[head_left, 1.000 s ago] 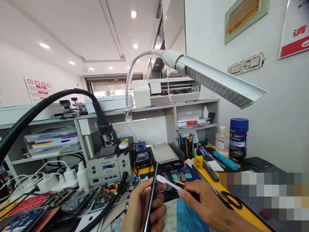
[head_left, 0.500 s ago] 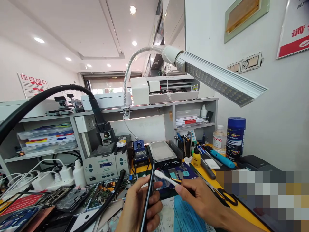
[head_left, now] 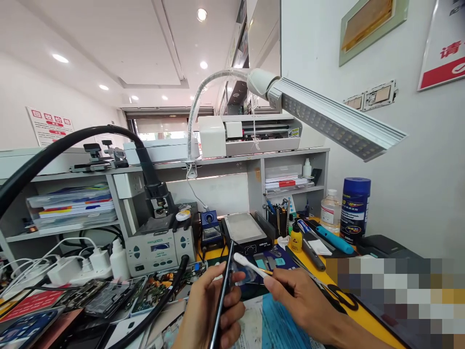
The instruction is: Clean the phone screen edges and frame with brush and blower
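Observation:
My left hand (head_left: pixel 209 308) is wrapped round a smartphone (head_left: pixel 224 292), held upright and seen nearly edge-on. Its thumb lies along the left side and the fingers curl round the right. In my right hand (head_left: pixel 300 295), thumb and forefinger pinch a white cotton swab (head_left: pixel 249 264). The swab's thick, rounded tip points left and lies close to the phone's upper part; whether they touch, I cannot tell. The phone's broad faces are mostly turned out of sight. Beneath both hands lies a blue and white work surface (head_left: pixel 281 320).
Left stand a grey soldering station (head_left: pixel 156 249) and a tray of circuit boards (head_left: pixel 154 291). A flat heating plate (head_left: pixel 243 226) sits behind the hands. To the right are a yellow bottle (head_left: pixel 296 240), scissors (head_left: pixel 341 296) and a blue canister (head_left: pixel 355 208). An LED lamp (head_left: pixel 334 116) hangs overhead.
The view has shifted very slightly. Both hands keep their grips, the phone and the swab staying in almost the same place.

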The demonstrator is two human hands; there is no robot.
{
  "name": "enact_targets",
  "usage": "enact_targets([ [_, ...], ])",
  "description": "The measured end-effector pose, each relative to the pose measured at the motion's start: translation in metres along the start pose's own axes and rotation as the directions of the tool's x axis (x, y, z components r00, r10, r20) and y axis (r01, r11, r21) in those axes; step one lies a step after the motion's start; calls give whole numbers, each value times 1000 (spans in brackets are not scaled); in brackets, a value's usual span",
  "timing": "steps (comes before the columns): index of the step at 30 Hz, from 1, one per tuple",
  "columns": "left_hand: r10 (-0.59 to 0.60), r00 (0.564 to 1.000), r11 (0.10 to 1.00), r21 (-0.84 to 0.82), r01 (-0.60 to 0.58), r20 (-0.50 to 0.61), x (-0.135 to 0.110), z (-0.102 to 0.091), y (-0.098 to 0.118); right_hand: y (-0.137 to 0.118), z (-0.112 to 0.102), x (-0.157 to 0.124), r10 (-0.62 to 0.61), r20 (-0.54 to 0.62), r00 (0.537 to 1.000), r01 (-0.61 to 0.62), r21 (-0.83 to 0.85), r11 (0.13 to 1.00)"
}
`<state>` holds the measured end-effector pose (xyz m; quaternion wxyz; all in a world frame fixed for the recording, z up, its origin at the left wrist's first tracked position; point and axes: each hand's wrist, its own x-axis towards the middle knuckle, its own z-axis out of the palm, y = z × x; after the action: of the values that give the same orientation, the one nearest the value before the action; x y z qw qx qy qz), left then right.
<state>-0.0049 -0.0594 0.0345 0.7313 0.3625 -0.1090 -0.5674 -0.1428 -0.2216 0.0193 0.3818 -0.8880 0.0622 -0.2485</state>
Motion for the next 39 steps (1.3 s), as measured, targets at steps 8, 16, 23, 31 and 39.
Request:
enact_targets([
  [8, -50, 998, 998, 26, 49, 32, 4, -3, -7, -3, 8, 3, 28, -39, 999, -28, -5, 1000],
  [16, -105, 991, 994, -11, 106, 82, 8, -8, -3, 0, 4, 0, -11, -3, 1000, 11, -48, 999],
  [23, -111, 990, 993, -20, 113, 83, 7, -3, -4, -2, 6, 2, 18, -6, 1000, -18, -54, 998],
  [31, -81, 993, 995, -52, 86, 82, 5, -2, -5, -8, 10, -6, -21, 71, 997, 30, -126, 992],
  [39, -115, 989, 991, -58, 120, 92, 15, -11, -8, -4, 11, -3, -12, 6, 1000, 13, -175, 984],
])
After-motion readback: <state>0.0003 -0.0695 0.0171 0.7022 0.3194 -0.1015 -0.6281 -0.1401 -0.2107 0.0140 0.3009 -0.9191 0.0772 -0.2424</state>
